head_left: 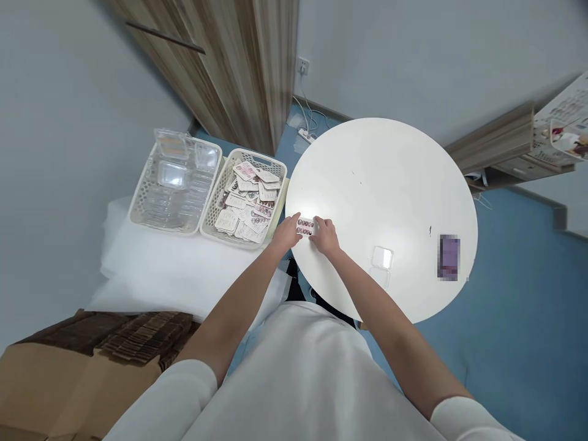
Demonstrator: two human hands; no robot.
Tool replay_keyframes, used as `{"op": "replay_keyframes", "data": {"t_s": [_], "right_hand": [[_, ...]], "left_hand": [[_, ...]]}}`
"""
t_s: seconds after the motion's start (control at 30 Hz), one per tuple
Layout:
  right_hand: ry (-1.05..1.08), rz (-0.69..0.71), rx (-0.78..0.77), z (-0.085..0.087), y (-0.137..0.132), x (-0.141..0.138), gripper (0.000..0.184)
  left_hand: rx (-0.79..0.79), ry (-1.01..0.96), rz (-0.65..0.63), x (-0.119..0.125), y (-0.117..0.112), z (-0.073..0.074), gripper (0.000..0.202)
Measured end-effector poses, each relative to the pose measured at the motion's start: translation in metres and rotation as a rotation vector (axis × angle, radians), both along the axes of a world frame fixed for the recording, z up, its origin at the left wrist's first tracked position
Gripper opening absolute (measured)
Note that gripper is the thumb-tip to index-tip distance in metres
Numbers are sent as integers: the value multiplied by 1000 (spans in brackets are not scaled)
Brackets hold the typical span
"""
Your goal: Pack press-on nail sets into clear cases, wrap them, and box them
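Observation:
A small white card of press-on nails, with two rows of dark reddish pieces, is at the left edge of the round white table. My left hand pinches its left side between thumb and fingers. On the card's opposite side, my right hand grips the edge in the same way. To the right of my right forearm lies an opened clear plastic case, its lower part hard to make out against the white surface.
Left of the table, a white basket holds many similar cards. Beside it, another basket contains stacked clear plastic cases. A blurred purple item lies at the table's right. Cardboard boxes stand lower left.

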State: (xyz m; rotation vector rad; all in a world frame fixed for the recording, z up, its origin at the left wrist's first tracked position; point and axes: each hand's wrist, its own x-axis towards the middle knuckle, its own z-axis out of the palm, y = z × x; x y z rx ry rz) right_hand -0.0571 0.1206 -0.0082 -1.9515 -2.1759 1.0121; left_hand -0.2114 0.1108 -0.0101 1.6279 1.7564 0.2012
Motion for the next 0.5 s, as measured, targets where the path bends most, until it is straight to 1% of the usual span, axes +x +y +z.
{"op": "replay_keyframes", "data": {"t_s": [0.13,0.33,0.4,0.5], "right_hand": [[-35,5,-14,0,3,-3,62],[-75,-3,-34,1,7,-7,56],[-60,-2,-16,0,5,-7,54],[-11,42,20,-1,-1,-4,53]], "left_hand": [[3,-32,-2,3,-1,-5,66],[31,-32,8,1,0,-2,62],[72,-34,14,1,-2,-2,61],[169,-41,13,2,-12,-4,58]]}}
